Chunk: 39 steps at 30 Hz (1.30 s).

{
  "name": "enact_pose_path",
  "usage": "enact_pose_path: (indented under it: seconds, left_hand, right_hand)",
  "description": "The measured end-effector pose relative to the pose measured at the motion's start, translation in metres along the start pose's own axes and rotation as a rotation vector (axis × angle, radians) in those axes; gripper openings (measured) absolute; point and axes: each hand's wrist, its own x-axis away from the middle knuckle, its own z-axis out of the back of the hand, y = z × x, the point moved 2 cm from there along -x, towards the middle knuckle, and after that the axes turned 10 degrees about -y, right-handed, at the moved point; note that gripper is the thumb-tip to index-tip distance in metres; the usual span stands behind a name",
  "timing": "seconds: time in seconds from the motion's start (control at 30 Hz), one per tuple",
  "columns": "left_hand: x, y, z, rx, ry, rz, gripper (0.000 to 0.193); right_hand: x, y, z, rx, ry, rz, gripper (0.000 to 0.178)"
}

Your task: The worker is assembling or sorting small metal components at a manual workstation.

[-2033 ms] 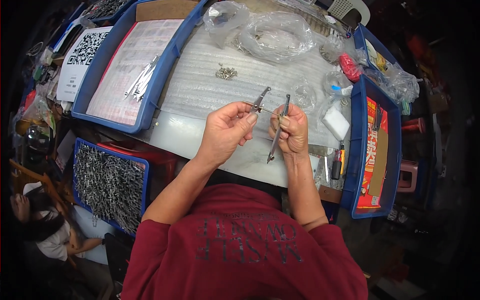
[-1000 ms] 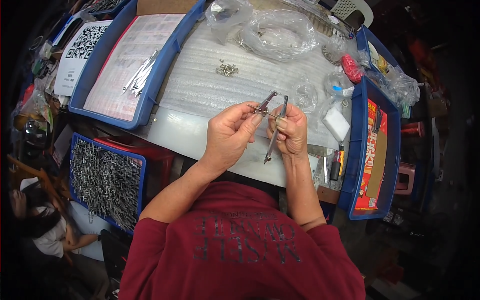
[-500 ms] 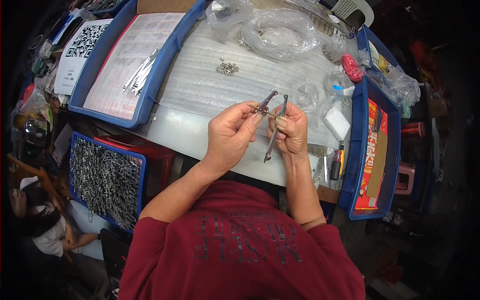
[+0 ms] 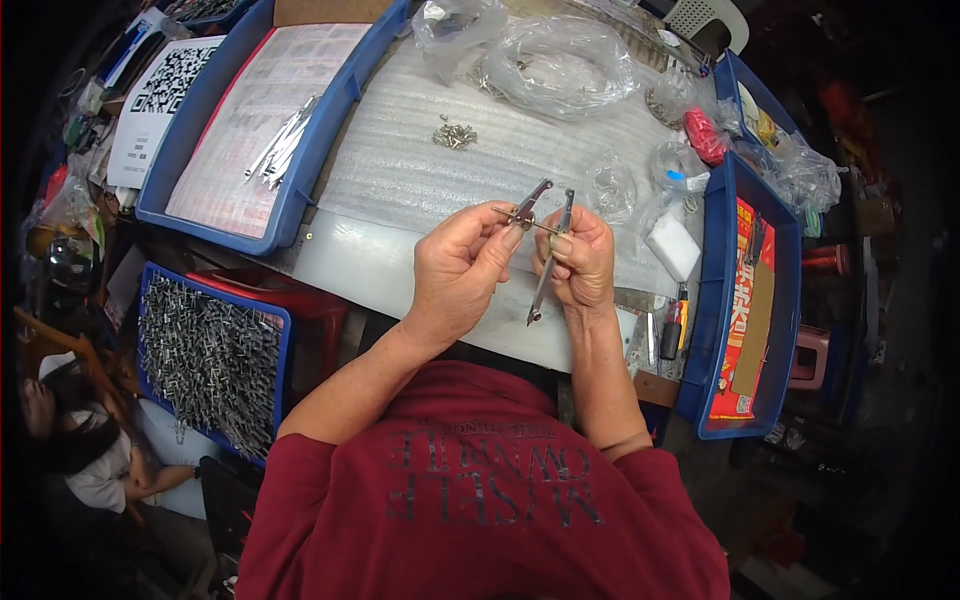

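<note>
Over the near edge of the table, my left hand pinches a short dark metal bar with a small knob at its far end. In my right hand, between thumb and fingers, is a long narrow metal bar, slanting, with a small round fitting at its lower end. A thin metal rod passes crosswise between the two bars; fingers cover part of it. Beyond the hands, a small pile of shiny metal fittings lies on a white foam sheet.
Left stands a blue tray with silvery metal strips; below it, a blue bin full of small metal parts. Plastic bags lie at the back. A white block, screwdriver and blue tray are right. Someone sits lower left.
Both hands stay nearly in place with the same metal bars. The short bar in my left hand has tilted or shifted very slightly; nothing was let go.
</note>
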Motion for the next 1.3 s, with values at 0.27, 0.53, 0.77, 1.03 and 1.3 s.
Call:
enact_pose_path:
  seconds: [0.27, 0.53, 0.77, 1.03, 1.3]
  left_hand:
    - [0.001, -0.002, 0.001, -0.057, 0.044, -0.035, 0.015]
    - [0.001, 0.000, 0.000, -0.068, -0.007, -0.037, 0.017]
    - [0.005, 0.015, -0.003, 0.010, -0.045, -0.064, 0.018]
    - [0.006, 0.016, -0.008, 0.000, -0.082, -0.094, 0.018]
    - [0.005, 0.014, -0.011, -0.059, -0.014, -0.132, 0.012]
  right_hand:
    - [0.000, 0.001, -0.001, 0.032, -0.001, -0.006, 0.012]
    - [0.000, -0.001, -0.002, -0.056, -0.029, 0.008, 0.012]
    - [0.002, -0.005, 0.001, -0.430, -0.306, 0.073, 0.014]
    - [0.002, -0.006, -0.004, -0.535, -0.313, 0.051, 0.013]
    - [0.002, -0.004, -0.004, -0.501, -0.309, 0.076, 0.014]
